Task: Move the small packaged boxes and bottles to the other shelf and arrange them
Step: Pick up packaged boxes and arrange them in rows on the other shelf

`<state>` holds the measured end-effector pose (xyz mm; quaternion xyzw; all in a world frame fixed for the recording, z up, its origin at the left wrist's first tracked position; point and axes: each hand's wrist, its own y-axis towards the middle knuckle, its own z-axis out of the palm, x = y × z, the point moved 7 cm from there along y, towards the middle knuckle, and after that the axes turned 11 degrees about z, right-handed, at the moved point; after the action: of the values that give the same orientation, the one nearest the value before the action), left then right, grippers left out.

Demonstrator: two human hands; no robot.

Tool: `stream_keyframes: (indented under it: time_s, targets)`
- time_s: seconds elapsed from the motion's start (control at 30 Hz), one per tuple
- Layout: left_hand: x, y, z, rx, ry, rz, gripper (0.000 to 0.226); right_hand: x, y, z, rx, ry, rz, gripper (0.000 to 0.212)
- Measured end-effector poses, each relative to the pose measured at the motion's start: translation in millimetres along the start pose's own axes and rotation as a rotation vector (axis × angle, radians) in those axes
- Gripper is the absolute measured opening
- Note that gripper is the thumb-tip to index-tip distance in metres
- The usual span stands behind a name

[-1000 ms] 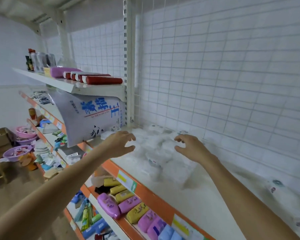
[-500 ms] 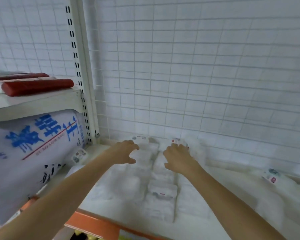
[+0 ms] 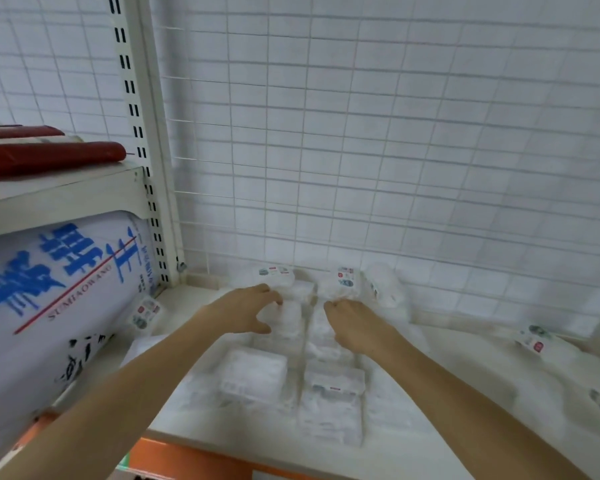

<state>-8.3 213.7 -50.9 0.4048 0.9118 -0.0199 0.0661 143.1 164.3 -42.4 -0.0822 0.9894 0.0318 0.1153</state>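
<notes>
Several small clear and white packaged boxes lie in two rows on the white shelf (image 3: 430, 441). My left hand (image 3: 245, 311) reaches over the left row, with its thumb and fingers curled round a clear box (image 3: 286, 318). My right hand (image 3: 359, 323) curls its fingers over a labelled pack (image 3: 342, 285) at the back of the right row. Nearer me lie a clear box (image 3: 253, 375) and a labelled box (image 3: 333, 382). Another labelled pack (image 3: 274, 273) sits against the back grid.
A large white sack with blue writing (image 3: 49, 306) fills the left bay under an upper shelf with red tubes (image 3: 49, 157). A slotted upright (image 3: 142, 133) divides the bays. The wire grid (image 3: 395, 133) backs the shelf. Loose packs (image 3: 534, 339) lie to the right.
The view has closed in on the shelf. Both hands have gone further in over the packs, and their fingers have curled down onto them.
</notes>
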Motion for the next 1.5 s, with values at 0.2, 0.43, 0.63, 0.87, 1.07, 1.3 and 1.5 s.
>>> stream_keyframes:
  time_s: [0.2, 0.43, 0.63, 0.87, 1.07, 1.3, 1.5]
  targets:
    - [6, -11, -6, -0.090, -0.185, 0.001, 0.035, -6, -8, -6, 0.097, 0.234, -0.050, 0.047]
    - [19, -31, -18, -0.231, -0.513, -0.124, 0.011, -17, -2, -11, 0.256, 0.721, 0.001, 0.015]
    - [25, -35, -18, -0.248, -0.527, -0.183, 0.015, -20, 5, -7, 0.246, 0.843, 0.063, 0.027]
    - [16, -37, -2, -0.105, -0.322, -0.234, 0.078, -11, 3, 0, 0.200, 0.569, 0.006, 0.077]
    - [7, -39, -2, -0.149, -0.001, -0.378, 0.080, 1, -2, -1, 0.018, 0.356, -0.023, 0.075]
    - [9, -71, -27, -0.367, -0.149, -0.437, 0.076, -1, -19, -28, -0.091, 0.472, -0.026, 0.073]
    - [-3, -102, -52, -0.481, -0.223, -0.286, 0.077, -38, -70, -58, -0.254, 0.666, 0.041, 0.072]
